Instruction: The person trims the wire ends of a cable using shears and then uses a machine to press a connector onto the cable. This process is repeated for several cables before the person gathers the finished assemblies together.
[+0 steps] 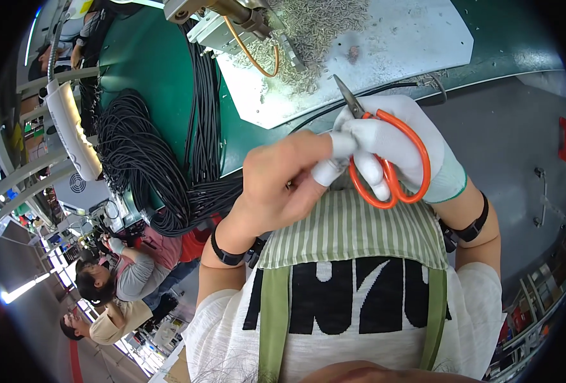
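Observation:
My right hand, in a white glove with a green cuff, holds scissors with orange handles. Their metal blades are together and point up and left, toward the white board. My left hand wears white covers on its thumb and index finger, which are pinched close together. Those tips meet the gloved fingers of my right hand; anything small between them is hidden. Behind the hands, a black cable runs along the near edge of the board, partly covered by the glove.
The white board bears a heap of small metal pieces beneath a metal machine head. Bundled black cables lie on the green table at left. A lit lamp stands beyond them. Other people are at the left.

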The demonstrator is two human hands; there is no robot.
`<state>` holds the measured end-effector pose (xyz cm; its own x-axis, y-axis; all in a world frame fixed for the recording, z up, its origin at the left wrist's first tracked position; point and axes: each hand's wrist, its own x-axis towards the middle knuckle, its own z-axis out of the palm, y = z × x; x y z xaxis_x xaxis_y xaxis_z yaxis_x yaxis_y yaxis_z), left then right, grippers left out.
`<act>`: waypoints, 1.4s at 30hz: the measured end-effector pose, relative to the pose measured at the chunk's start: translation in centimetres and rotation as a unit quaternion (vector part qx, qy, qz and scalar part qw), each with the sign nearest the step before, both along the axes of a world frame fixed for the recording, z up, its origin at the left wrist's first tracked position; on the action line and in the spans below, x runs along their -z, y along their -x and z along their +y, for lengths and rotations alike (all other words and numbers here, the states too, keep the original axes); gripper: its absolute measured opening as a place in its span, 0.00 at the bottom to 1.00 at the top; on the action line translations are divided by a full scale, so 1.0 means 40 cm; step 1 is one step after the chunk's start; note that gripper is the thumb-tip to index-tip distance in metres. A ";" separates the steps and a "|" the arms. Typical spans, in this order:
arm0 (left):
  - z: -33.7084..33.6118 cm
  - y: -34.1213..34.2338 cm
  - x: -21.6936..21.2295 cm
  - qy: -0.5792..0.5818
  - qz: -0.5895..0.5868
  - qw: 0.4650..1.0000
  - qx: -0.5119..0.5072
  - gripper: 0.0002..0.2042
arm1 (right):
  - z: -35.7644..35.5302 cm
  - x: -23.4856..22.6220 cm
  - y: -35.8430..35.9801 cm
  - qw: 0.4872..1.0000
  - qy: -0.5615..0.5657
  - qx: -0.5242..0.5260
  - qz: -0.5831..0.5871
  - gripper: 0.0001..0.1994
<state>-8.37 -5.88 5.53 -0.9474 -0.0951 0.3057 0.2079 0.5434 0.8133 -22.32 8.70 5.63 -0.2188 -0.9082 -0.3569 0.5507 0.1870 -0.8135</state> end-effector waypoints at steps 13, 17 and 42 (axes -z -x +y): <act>-0.030 -0.001 0.031 -0.129 -0.033 0.971 0.198 0.09 | 0.030 0.003 -0.046 0.999 0.032 0.011 0.010 0.08; 0.011 0.001 -0.002 -0.505 -0.064 0.857 -0.085 0.08 | -0.030 0.037 -0.053 0.717 0.159 0.202 0.648 0.05; 0.013 0.041 -0.025 -0.223 -0.073 0.946 -0.225 0.07 | -0.019 0.022 -0.055 0.724 0.052 0.184 0.663 0.13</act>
